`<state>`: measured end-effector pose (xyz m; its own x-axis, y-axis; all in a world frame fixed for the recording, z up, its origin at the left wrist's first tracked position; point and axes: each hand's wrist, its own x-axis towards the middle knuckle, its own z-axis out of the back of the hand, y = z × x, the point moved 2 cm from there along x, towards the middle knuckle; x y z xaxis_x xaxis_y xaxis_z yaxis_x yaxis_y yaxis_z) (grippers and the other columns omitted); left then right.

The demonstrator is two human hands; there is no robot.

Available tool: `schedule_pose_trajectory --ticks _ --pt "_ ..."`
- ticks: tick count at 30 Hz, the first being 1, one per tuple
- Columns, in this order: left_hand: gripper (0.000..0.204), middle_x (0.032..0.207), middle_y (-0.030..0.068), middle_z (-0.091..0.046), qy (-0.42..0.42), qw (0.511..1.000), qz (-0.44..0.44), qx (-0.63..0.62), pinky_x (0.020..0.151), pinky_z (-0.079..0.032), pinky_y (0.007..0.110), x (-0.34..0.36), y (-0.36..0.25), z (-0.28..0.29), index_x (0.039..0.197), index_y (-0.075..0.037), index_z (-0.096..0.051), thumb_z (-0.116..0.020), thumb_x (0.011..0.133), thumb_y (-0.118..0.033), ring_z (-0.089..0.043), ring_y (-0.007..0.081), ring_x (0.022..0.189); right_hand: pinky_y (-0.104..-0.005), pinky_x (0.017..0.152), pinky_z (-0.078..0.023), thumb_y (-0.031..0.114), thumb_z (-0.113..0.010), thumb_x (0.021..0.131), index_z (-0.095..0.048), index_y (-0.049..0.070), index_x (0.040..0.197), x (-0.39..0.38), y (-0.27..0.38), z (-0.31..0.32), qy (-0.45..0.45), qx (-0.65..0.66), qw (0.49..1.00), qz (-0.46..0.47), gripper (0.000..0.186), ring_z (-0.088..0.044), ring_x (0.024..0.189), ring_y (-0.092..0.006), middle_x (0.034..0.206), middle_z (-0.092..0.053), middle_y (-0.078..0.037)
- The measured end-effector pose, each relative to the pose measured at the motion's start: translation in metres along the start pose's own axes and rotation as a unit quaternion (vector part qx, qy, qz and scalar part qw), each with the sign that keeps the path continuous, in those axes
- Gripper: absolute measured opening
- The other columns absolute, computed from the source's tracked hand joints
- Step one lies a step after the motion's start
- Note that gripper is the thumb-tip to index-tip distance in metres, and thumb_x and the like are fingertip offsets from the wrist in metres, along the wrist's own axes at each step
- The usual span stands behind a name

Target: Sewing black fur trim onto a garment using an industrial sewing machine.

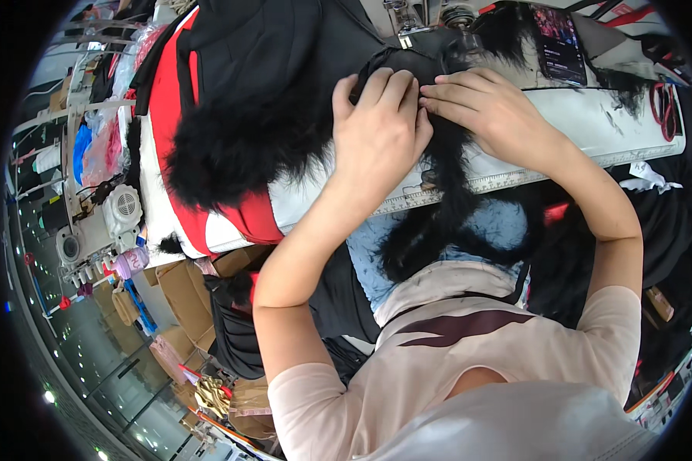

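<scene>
White desk [569, 115], ruler [507, 180] along near edge; phone [559, 46] far right; boxes [183, 303] near left. Left hand [380, 119], right hand [488, 111] on black cloth [284, 54]; pinch unclear.

Left hand [378, 131] on black cloth [273, 58], right hand [494, 111] beside

The white surface [584, 123], edged with a ruler strip [507, 179], carries a black garment [265, 58] with fluffy trim [242, 146]. Red-handled scissors [663, 114] and a phone [559, 46] lie toward the right.

bright, even light, white glints [49, 396] lower left, strong fisheye edge distortion
</scene>
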<state>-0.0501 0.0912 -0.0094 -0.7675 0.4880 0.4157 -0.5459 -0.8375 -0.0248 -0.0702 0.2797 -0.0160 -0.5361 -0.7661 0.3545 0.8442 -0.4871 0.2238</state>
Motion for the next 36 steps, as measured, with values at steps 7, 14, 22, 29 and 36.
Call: schedule_pose_trajectory --ticks 7,14,22,29,36 --pt "0.032 0.128 0.0087 -0.065 -0.017 1.0 0.015 0.021 0.112 -0.031 0.047 -0.018 -0.009 -0.007 0.115 -0.002 -0.07 -0.067 0.087 -0.018 -0.057 0.0196 0.124 -0.0423 0.107 -0.043 -0.002 -0.06 0.076 -0.066 0.003 0.123 0.0 -0.004 -0.006 0.001 0.019 1.0 -0.002 0.048 -0.056 0.125 -0.0269 0.129 -0.064 -0.008" --pt "0.034 0.126 0.0124 -0.066 -0.002 1.0 -0.016 -0.023 0.112 -0.036 0.047 -0.013 -0.005 -0.005 0.116 0.002 -0.068 -0.067 0.087 -0.015 -0.06 0.0226 0.12 -0.0413 0.106 -0.044 0.001 -0.062 0.077 -0.066 0.004 0.123 0.0 -0.004 -0.007 -0.02 0.016 1.0 0.017 0.046 -0.058 0.123 -0.027 0.126 -0.066 -0.008" --pt "0.041 0.124 0.0168 -0.068 -0.003 0.999 0.001 -0.035 0.112 -0.036 0.047 -0.014 -0.016 0.002 0.117 0.003 -0.068 -0.069 0.087 -0.024 -0.063 0.0262 0.117 -0.0416 0.107 -0.044 0.001 -0.064 0.076 -0.066 0.003 0.123 -0.005 -0.008 -0.008 -0.019 0.027 0.999 0.02 0.048 -0.057 0.123 -0.0278 0.124 -0.066 -0.009" --pt "0.053 0.117 0.0257 -0.069 -0.03 0.999 0.039 -0.015 0.116 -0.035 0.047 -0.013 -0.03 -0.007 0.113 0.009 -0.068 -0.073 0.075 -0.027 -0.065 0.0309 0.115 -0.0439 0.11 -0.041 -0.007 -0.057 0.07 -0.064 0.003 0.123 -0.008 -0.011 -0.004 -0.024 0.087 0.996 0.02 0.054 -0.056 0.126 -0.0293 0.127 -0.065 -0.011" --pt "0.05 0.12 0.0243 -0.069 -0.028 0.997 0.067 0.01 0.115 -0.035 0.048 -0.014 -0.035 -0.009 0.115 0.007 -0.069 -0.071 0.077 -0.026 -0.066 0.0301 0.115 -0.0451 0.106 -0.046 -0.007 -0.059 0.081 -0.065 0.002 0.119 -0.007 -0.031 0.004 -0.091 0.142 0.985 -0.02 0.039 -0.055 0.128 -0.0328 0.127 -0.065 -0.012"
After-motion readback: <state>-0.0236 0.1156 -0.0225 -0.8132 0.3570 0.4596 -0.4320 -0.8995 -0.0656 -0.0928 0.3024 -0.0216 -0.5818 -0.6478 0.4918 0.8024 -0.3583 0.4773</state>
